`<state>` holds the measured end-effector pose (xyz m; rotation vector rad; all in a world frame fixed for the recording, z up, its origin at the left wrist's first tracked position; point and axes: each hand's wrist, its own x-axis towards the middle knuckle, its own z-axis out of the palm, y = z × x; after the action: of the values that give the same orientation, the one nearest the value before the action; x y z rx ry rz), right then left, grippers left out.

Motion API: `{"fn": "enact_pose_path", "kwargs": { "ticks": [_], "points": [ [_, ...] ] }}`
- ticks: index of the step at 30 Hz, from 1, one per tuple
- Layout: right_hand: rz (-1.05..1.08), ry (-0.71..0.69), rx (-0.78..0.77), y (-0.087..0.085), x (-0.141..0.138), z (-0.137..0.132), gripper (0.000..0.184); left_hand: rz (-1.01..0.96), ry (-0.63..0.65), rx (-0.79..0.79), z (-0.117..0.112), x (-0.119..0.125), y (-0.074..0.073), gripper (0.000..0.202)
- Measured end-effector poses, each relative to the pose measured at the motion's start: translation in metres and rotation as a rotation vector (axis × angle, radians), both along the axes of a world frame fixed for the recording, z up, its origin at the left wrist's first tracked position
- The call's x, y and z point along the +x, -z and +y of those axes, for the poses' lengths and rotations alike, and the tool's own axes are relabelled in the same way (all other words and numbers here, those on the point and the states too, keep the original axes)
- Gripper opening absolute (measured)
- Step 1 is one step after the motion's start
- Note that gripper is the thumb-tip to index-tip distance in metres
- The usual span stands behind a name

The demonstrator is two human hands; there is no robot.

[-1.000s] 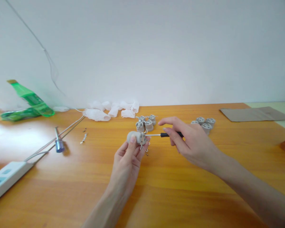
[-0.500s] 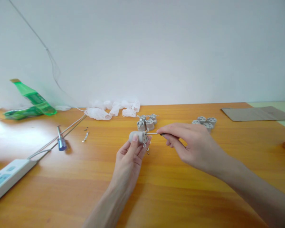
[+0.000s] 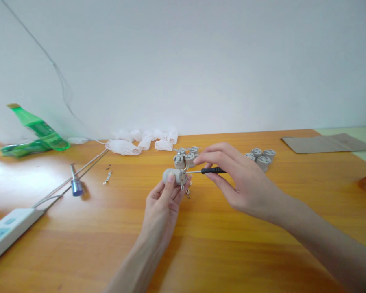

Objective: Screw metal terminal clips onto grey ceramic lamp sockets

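Grey ceramic lamp socket [image 3: 173,176], a stubby cylinder with metal terminals [image 3: 183,180] at one end, sits mid-frame in the left hand's [image 3: 162,205] closed grip; the right hand [image 3: 240,183] pinches a black-handled screwdriver [image 3: 212,170], its shaft tip against the terminal end.

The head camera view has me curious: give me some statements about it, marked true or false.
1. The right hand holds a small black-handled screwdriver. True.
2. Its tip meets a round ceramic part in the left hand. True.
3. The left hand is empty. False: it grips that ceramic part.
4. White mesh sleeves lie beyond the hands. True.
5. A green bottle stands upright by the right hand. False: it leans far to the left.
6. A power strip lies under the right wrist. False: it is at the lower left.
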<state>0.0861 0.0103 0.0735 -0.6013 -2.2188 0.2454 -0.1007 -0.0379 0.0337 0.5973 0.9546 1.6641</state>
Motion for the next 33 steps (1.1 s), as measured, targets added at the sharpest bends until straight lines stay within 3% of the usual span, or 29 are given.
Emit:
{"fn": "enact_pose_path", "kwargs": {
  "ticks": [7, 14, 17, 20, 22, 26, 28, 30, 33],
  "points": [
    [0.116, 0.095, -0.039, -0.001, 0.001, 0.000, 0.022, -0.031, 0.057, -0.012, 0.000, 0.009, 0.007, 0.023],
    [0.360, 0.153, -0.502, 0.004, -0.008, -0.003, 0.003, -0.010, 0.034, -0.026, 0.000, 0.007, 0.007, 0.027],
    [0.492, 0.215, -0.728, 0.007, -0.016, -0.005, 0.005, 0.017, 0.032, -0.018, 0.000, 0.005, 0.008, 0.028],
    [0.500, 0.192, -0.844, 0.008, -0.016, -0.002, 0.009, 0.036, 0.021, -0.004, 0.002, 0.001, 0.009, 0.028],
    [0.343, 0.106, -0.763, 0.008, -0.012, 0.002, 0.014, 0.041, 0.006, -0.004, 0.004, -0.002, 0.008, 0.028],
    [0.002, -0.008, -0.292, 0.011, -0.001, 0.011, 0.018, 0.044, -0.007, -0.007, 0.005, -0.007, 0.003, 0.027],
    [-0.012, 0.011, -0.257, 0.013, 0.000, 0.012, 0.022, 0.054, -0.006, 0.009, 0.005, -0.008, 0.001, 0.027],
    [0.024, 0.052, -0.420, 0.014, -0.002, 0.009, 0.025, 0.075, -0.013, 0.029, 0.004, -0.008, 0.001, 0.028],
    [0.102, 0.098, -0.859, 0.014, -0.008, 0.004, 0.029, 0.138, -0.018, 0.047, 0.004, -0.010, 0.003, 0.029]
  ]
}}
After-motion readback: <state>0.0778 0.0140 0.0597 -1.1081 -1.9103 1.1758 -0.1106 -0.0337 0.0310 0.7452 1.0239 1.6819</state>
